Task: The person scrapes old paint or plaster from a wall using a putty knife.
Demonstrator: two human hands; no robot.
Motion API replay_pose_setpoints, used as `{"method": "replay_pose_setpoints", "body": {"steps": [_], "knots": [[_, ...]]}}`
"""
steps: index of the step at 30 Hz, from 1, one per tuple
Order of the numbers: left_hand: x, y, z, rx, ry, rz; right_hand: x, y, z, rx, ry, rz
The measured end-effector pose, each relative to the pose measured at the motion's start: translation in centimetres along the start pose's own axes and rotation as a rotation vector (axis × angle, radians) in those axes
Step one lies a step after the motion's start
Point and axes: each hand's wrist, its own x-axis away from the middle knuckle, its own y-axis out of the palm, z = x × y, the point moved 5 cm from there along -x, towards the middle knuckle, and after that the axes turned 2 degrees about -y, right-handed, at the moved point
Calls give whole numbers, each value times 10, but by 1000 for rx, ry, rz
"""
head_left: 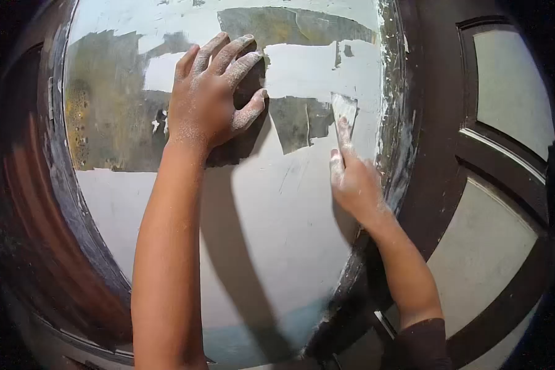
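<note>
My left hand (211,102) rests against the upright panel (290,209) with its fingers spread, and white dust coats the fingertips. My right hand (359,185) is wrapped round a putty knife (345,106), its index finger stretched along the tool toward the blade. The blade lies at the panel's white coating near the right edge. Around my left hand, a dark grey-brown patch (111,111) shows with ragged borders. Between the two hands, another dark strip (296,120) has torn-looking edges against the white.
A dark frame with white smears (396,117) borders the panel on the right. Beyond it stands a dark door with pale inset panels (484,240). Reddish-brown wood (34,209) lies to the left. The panel's bottom has a bluish band (228,339).
</note>
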Motion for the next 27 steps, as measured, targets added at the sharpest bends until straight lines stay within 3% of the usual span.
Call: {"method": "replay_pose_setpoints", "body": {"steps": [5, 10, 13, 14, 17, 18, 22, 25, 26, 27], "knots": [[0, 1, 1, -13, 20, 24, -68, -24, 31, -134, -70, 286], [0, -1, -1, -10, 4, 4, 1, -5, 6, 7, 9, -3], [0, 0, 0, -27, 1, 9, -20, -16, 12, 28, -97, 100], [1, 1, 0, -24, 5, 11, -36, -31, 12, -82, -21, 110], [1, 2, -1, -18, 4, 26, -75, -47, 28, -75, -58, 171], [1, 1, -1, -12, -2, 33, -74, -43, 35, -124, -165, 233], [1, 0, -2, 0, -22, 1, -18, -14, 23, -76, -36, 65], [0, -1, 0, 11, -25, 5, -40, -35, 18, -84, -17, 48], [1, -1, 0, 7, -19, 4, -64, -40, 25, -181, -146, 213], [1, 0, -1, 1, -15, 7, -81, -54, 23, -71, 18, 91]]}}
